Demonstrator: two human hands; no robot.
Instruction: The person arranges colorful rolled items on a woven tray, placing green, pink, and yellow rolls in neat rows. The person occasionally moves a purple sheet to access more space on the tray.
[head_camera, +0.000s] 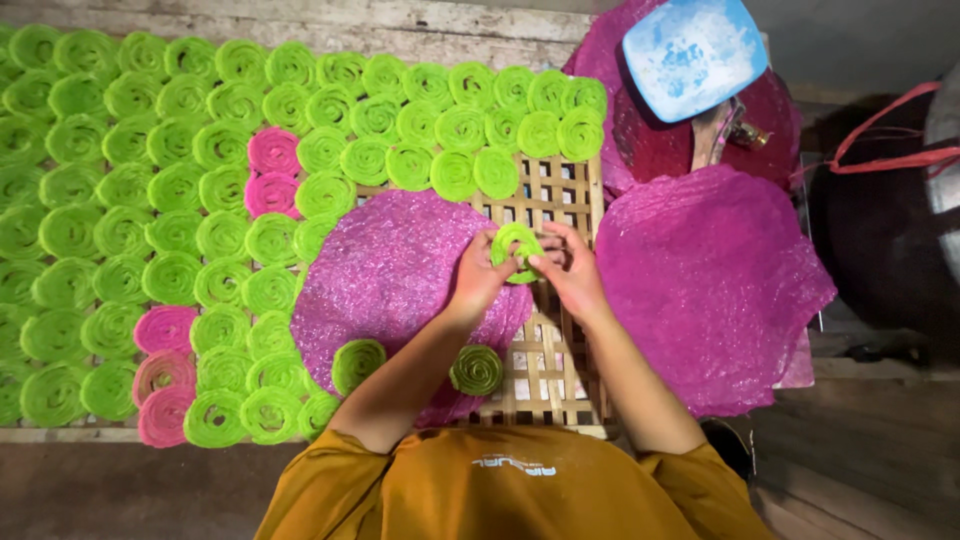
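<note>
Left hand (478, 278) and right hand (570, 272) meet over the middle of the work, both closed in a pinch on one green coil (516, 249); the left hand's fingers curl round its near edge while the right hand's thumb and fingertips press the other side, which looks like a grip meant to keep the spiral from springing loose. That coil sits raised just above the far edge of a round purple sheet (390, 270), and two finished green coils (358, 362) rest on the sheet's near rim, close to the person's forearms, apparently set down within easy reach. Beyond them, rows of green coils (150, 180) lie touching one another, with a few pink coils (272, 150) among them, packed tightly so that little space is wasted. All of it rests on a woven bamboo rack (548, 190), the surface here, whose open lattice shows where nothing lies. Another purple sheet (710, 280) lies to the right, and a blue tray (690, 55) sits above more sheets. Rough wooden boards and dim floor surround the rack.
</note>
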